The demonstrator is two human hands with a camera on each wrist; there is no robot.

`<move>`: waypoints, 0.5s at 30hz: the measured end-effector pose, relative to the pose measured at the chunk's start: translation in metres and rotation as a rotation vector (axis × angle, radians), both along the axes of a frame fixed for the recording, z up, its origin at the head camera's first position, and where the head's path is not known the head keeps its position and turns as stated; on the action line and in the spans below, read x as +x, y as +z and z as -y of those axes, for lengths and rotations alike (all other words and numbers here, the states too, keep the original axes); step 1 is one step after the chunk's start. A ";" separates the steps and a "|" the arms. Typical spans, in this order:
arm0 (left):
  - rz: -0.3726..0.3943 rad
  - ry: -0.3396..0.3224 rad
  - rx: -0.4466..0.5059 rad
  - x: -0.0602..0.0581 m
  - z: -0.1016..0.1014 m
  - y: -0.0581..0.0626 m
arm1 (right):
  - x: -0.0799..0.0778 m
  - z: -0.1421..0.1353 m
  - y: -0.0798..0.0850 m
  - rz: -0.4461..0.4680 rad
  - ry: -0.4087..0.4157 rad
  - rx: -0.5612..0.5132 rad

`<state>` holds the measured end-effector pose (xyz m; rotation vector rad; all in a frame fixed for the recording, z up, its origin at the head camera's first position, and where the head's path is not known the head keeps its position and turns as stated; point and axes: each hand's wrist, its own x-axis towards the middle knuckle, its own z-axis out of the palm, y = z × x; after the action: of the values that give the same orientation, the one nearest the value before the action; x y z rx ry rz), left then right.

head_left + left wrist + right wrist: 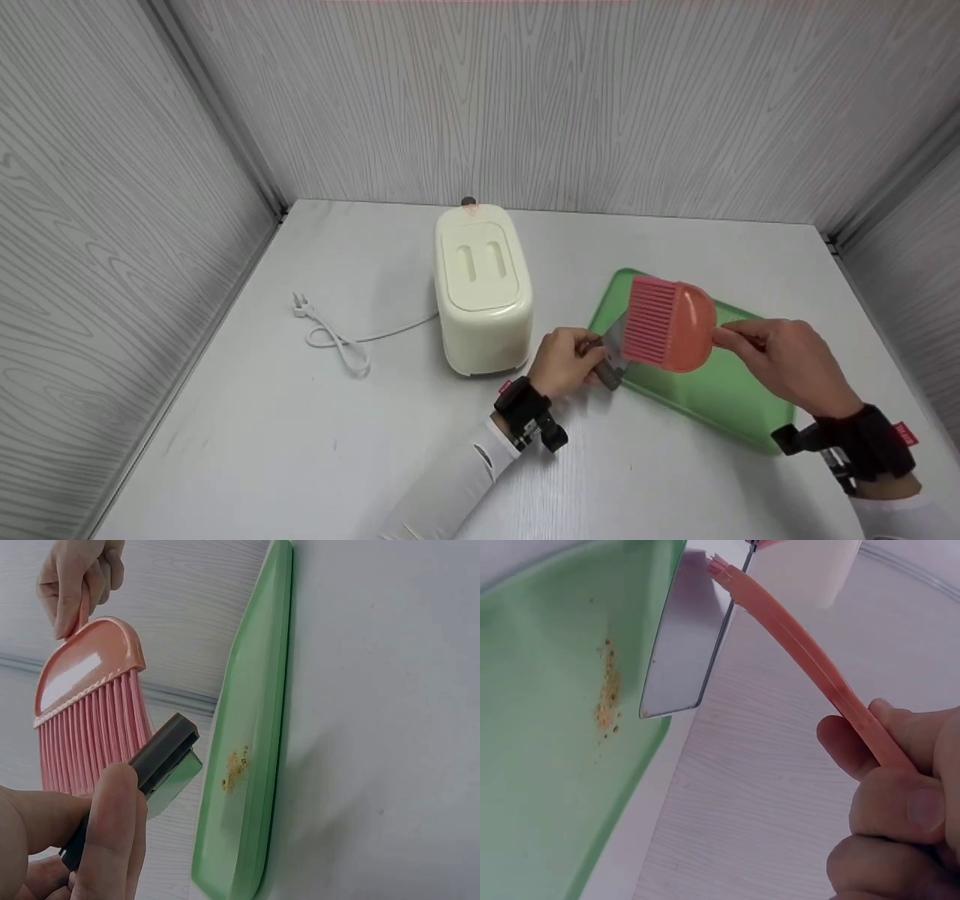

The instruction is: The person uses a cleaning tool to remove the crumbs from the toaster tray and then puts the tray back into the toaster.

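My left hand (564, 361) pinches the dark grip of a thin metal crumb tray (614, 341), tilted over the near left side of a green tray (720, 401). The handle of a small orange brush (691, 327) with pinkish-red bristles is gripped in my right hand (796, 361). Its bristles overlap the crumb tray in the head view, and in the right wrist view their tips are right at the shiny metal surface (690, 637). Brown crumbs (607, 694) lie in a small patch on the green tray below.
A cream toaster (486, 330) with two slot shapes on top stands left of my left hand. Its white cord (397, 330) runs left across the white table (247, 420) to a plug (301, 306). Wood-grain panels (540, 105) enclose the back and sides.
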<state>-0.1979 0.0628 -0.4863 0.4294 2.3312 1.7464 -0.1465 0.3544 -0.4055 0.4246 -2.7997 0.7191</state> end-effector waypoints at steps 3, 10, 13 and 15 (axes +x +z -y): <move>-0.005 -0.002 0.000 -0.001 0.000 0.000 | 0.001 0.004 -0.001 0.013 0.028 0.023; -0.019 -0.004 0.005 -0.001 0.001 -0.001 | 0.001 0.003 -0.001 0.030 0.054 0.089; -0.018 -0.006 0.012 -0.001 0.001 -0.001 | 0.001 0.000 0.000 0.040 0.036 0.125; -0.012 -0.014 0.020 0.000 0.001 0.000 | 0.001 -0.002 -0.001 0.036 0.022 0.143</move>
<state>-0.1983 0.0622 -0.4867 0.4591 2.3152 1.7671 -0.1457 0.3562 -0.4068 0.4720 -2.8952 0.5382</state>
